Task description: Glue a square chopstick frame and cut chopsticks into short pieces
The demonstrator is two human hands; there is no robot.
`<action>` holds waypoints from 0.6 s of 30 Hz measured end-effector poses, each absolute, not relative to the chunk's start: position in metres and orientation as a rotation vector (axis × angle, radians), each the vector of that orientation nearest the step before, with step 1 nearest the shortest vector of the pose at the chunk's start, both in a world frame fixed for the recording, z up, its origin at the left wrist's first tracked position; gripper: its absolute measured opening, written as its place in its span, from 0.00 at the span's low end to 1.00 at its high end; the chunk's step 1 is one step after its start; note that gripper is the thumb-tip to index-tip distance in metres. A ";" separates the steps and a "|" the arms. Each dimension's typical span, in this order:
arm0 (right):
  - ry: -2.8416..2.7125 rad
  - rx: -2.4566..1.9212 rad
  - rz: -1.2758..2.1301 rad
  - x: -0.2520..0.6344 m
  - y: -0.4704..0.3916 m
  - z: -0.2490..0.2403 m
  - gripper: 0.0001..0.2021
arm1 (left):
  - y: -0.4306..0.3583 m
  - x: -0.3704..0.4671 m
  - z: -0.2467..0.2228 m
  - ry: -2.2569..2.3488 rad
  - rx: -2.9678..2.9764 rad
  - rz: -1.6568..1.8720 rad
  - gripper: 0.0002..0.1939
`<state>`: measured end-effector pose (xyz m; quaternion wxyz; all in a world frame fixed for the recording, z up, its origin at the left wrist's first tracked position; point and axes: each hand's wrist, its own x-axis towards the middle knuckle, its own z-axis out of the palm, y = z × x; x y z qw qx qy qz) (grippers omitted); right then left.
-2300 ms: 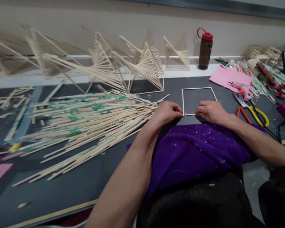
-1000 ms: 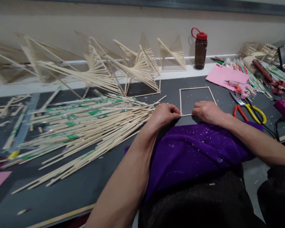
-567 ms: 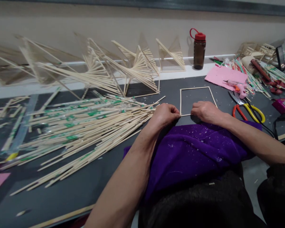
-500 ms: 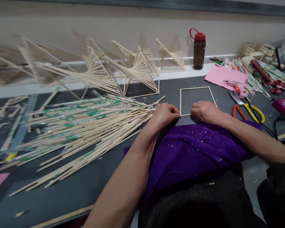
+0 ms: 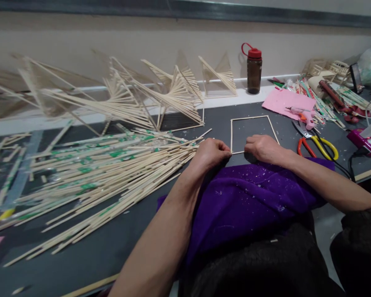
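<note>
A four-sided frame of thin wooden sticks point(image 5: 250, 118) lies flat on the dark table point(image 5: 111, 239). My left hand point(image 5: 212, 152) pinches its near left corner between thumb and fingertips. On the near side of the frame, my right hand point(image 5: 261, 147) has its fingers closed on the stick, and its fingertips are partly hidden. A purple cloth point(image 5: 247, 202) dotted with pale specks lies below both hands.
Many loose sticks point(image 5: 111, 173) cover the left. Stick models point(image 5: 173, 95) and a brown bottle point(image 5: 254, 72) stand along the wall. At right are pink foam point(image 5: 275, 101), a glue gun point(image 5: 306, 116), scissors point(image 5: 317, 144) and a purple device point(image 5: 365, 142).
The camera view has shifted slightly, so most things appear a little lower and further left. Both hands keep their places on the stick frame.
</note>
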<state>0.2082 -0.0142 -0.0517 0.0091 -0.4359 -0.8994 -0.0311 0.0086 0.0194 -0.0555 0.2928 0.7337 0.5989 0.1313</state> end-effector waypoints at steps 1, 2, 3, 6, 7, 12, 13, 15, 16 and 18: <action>-2.806 -1.372 -0.099 0.208 -0.015 -0.051 0.13 | 0.020 0.008 -0.056 1.589 1.951 0.352 0.08; -2.803 -1.381 -0.096 0.207 -0.016 -0.051 0.13 | 0.020 0.008 -0.056 1.584 1.947 0.353 0.08; -2.798 -1.387 -0.086 0.208 -0.016 -0.050 0.14 | 0.020 0.008 -0.056 1.580 1.942 0.356 0.08; -2.707 -1.358 -0.010 0.220 -0.016 -0.046 0.15 | 0.019 0.007 -0.057 1.564 1.920 0.370 0.08; -2.629 -1.348 0.020 0.228 -0.016 -0.044 0.15 | 0.019 0.007 -0.057 1.555 1.909 0.379 0.08; -2.167 -1.531 0.194 0.285 -0.022 -0.038 0.11 | 0.018 0.006 -0.056 1.542 1.874 0.398 0.07; -2.132 -1.591 0.236 0.294 -0.024 -0.038 0.10 | 0.018 0.006 -0.056 1.550 1.874 0.389 0.07; -2.114 -1.690 0.309 0.306 -0.029 -0.040 0.08 | 0.018 0.007 -0.054 1.566 1.878 0.376 0.07; -2.121 -1.726 0.338 0.308 -0.031 -0.041 0.07 | 0.018 0.008 -0.054 1.573 1.880 0.374 0.07; -2.156 -1.767 0.372 0.308 -0.033 -0.045 0.08 | 0.017 0.008 -0.053 1.582 1.882 0.376 0.07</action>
